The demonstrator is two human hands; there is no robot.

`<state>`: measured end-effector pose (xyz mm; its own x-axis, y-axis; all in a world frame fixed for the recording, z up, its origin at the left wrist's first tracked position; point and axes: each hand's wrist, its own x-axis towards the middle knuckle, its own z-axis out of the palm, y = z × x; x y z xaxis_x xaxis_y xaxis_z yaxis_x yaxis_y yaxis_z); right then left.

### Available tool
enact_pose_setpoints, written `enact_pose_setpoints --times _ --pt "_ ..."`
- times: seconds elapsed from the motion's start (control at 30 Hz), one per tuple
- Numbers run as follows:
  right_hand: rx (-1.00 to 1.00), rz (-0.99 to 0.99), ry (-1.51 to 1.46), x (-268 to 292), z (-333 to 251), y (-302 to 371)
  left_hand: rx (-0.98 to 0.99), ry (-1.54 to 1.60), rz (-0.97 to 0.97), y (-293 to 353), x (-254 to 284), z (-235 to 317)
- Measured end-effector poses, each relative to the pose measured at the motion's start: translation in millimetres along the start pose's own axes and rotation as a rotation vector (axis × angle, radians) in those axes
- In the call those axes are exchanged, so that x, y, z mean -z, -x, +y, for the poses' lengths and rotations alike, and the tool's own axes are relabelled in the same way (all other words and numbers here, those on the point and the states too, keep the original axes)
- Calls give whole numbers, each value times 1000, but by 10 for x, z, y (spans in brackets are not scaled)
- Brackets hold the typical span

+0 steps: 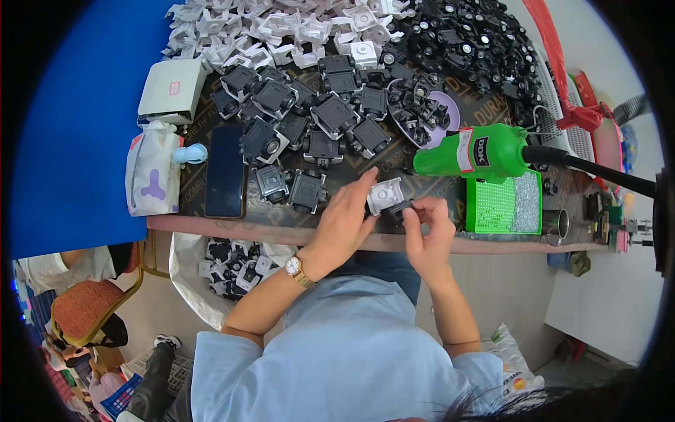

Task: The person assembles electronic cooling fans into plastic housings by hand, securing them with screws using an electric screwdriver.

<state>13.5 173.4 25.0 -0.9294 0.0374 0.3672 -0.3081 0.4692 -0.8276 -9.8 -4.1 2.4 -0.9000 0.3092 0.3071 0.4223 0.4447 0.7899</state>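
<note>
Head view: my left hand (346,219) pinches the white plastic housing (385,195) at the table's near edge (281,232), steadying it, while my right hand (429,228) pinches a small black part (402,209) against it for fitting.

We took this for a small assembly workshop. The workbench (281,228) was crowded with one kind of part: a heap of white plastic housings (281,32), a heap of small black components (471,42), and a spread of assembled black-and-grey units (309,119). A green power tool (478,155) hung over a green parts tray (503,204). A sack of finished pieces (232,267) stood below the bench edge.
</note>
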Motion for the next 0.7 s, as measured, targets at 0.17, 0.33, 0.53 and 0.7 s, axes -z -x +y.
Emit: enact_pose_setpoints --times 0.17,0.33,0.53,0.7 --pt "227 -52 198 19 148 -184 -36 59 -34 -52 52 -65" --pt "264 -117 217 31 219 -165 -43 70 -67 -90 72 -77" --pt "329 -140 249 52 247 -188 -30 70 -97 -99 67 -108" --pt "513 -265 400 73 229 -198 -62 58 -140 -103 99 -142"
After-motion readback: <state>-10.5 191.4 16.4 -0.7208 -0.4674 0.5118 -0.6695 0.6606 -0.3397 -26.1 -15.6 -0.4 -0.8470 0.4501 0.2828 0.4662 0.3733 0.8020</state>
